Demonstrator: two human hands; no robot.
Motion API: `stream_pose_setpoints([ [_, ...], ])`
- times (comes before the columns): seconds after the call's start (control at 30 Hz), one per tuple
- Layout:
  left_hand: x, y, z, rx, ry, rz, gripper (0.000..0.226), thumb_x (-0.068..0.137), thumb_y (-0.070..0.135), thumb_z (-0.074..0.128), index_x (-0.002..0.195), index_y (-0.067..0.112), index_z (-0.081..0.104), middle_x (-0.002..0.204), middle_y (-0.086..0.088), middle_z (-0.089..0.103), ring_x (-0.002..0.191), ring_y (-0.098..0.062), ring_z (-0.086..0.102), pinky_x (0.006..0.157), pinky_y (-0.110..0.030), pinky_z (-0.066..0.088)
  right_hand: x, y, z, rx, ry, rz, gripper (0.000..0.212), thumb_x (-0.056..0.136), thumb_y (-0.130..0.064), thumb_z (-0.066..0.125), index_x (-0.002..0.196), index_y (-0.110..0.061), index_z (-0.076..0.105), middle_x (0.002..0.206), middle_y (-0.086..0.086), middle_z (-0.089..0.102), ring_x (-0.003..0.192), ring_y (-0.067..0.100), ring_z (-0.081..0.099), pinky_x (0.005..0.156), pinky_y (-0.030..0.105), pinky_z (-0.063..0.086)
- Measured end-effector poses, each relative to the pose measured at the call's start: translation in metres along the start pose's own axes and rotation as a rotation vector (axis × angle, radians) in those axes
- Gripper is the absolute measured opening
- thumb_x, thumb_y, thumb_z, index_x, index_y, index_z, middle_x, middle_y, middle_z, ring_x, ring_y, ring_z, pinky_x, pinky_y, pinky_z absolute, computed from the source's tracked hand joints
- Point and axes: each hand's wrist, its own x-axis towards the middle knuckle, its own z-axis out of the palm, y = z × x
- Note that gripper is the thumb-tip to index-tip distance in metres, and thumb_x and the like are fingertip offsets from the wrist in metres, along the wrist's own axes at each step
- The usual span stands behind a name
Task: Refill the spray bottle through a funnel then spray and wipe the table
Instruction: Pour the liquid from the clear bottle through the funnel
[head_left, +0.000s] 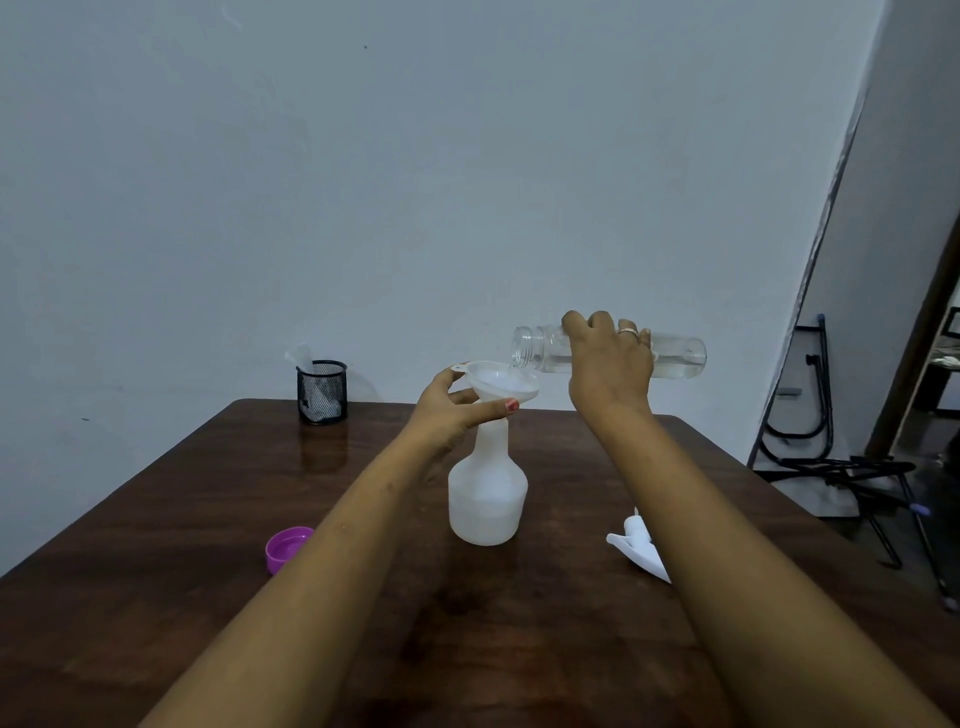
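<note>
A white spray bottle (487, 493) without its head stands upright in the middle of the dark wooden table (156, 519). A white funnel (506, 387) sits in its neck. My left hand (457, 410) holds the funnel from the left, thumb under the bowl. My right hand (610, 369) grips a clear water bottle (680, 358), tipped almost level, its open mouth just above the funnel's right rim. Some water lies in the clear bottle. A white spray head (641, 551) lies on the table, partly hidden by my right forearm.
A purple cap (287, 548) lies on the table to the left. A black mesh cup (322, 392) with white items stands at the far edge. Folded black metal frames (841, 467) stand on the floor to the right of the table.
</note>
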Motion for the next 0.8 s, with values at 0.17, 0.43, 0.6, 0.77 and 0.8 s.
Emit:
stream_pose_setpoints([
  [0.17, 0.001, -0.004, -0.004, 0.046, -0.020, -0.020, 0.083, 0.071, 0.007, 0.079, 0.140, 0.018, 0.034, 0.134, -0.010, 0.055, 0.114, -0.020, 0.053, 0.088, -0.034, 0.041, 0.001, -0.001, -0.001, -0.017, 0.020, -0.009, 0.058, 0.079, 0.007, 0.056, 0.130, -0.017, 0.044, 0.123, 0.010, 0.051, 0.128, 0.041, 0.041, 0.114, 0.052, 0.024],
  [0.43, 0.002, -0.010, -0.001, 0.103, -0.006, -0.062, 0.076, 0.073, -0.006, 0.073, 0.138, 0.013, 0.038, 0.123, -0.013, 0.060, 0.101, -0.023, 0.059, 0.074, -0.026, 0.046, 0.001, 0.002, -0.002, -0.025, 0.009, -0.006, 0.056, 0.080, 0.007, 0.056, 0.129, -0.016, 0.044, 0.124, 0.011, 0.050, 0.130, 0.042, 0.039, 0.116, 0.052, 0.022],
  [0.6, 0.009, -0.014, 0.000, 0.136, 0.062, -0.068, 0.077, 0.073, -0.005, 0.074, 0.138, 0.016, 0.039, 0.116, -0.011, 0.061, 0.111, -0.028, 0.058, 0.085, -0.035, 0.046, 0.001, 0.000, -0.002, -0.024, 0.006, -0.009, 0.057, 0.079, 0.007, 0.057, 0.130, -0.017, 0.044, 0.124, 0.011, 0.050, 0.130, 0.042, 0.040, 0.116, 0.053, 0.022],
  [0.77, 0.009, -0.016, -0.001, 0.129, 0.088, -0.056, 0.075, 0.073, 0.001, 0.076, 0.137, 0.014, 0.040, 0.111, -0.008, 0.060, 0.109, -0.027, 0.058, 0.083, -0.032, 0.045, 0.000, -0.002, -0.002, -0.024, 0.006, -0.019, 0.057, 0.080, 0.005, 0.058, 0.130, -0.016, 0.043, 0.125, 0.011, 0.050, 0.129, 0.042, 0.040, 0.115, 0.053, 0.022],
  [0.8, 0.008, -0.016, -0.001, 0.127, 0.088, -0.052, 0.076, 0.072, 0.003, 0.077, 0.137, 0.014, 0.040, 0.112, -0.009, 0.060, 0.108, -0.026, 0.058, 0.082, -0.032, 0.045, 0.000, -0.003, -0.002, -0.024, 0.006, -0.020, 0.057, 0.080, 0.006, 0.058, 0.130, -0.016, 0.043, 0.124, 0.011, 0.050, 0.129, 0.042, 0.040, 0.115, 0.053, 0.022],
])
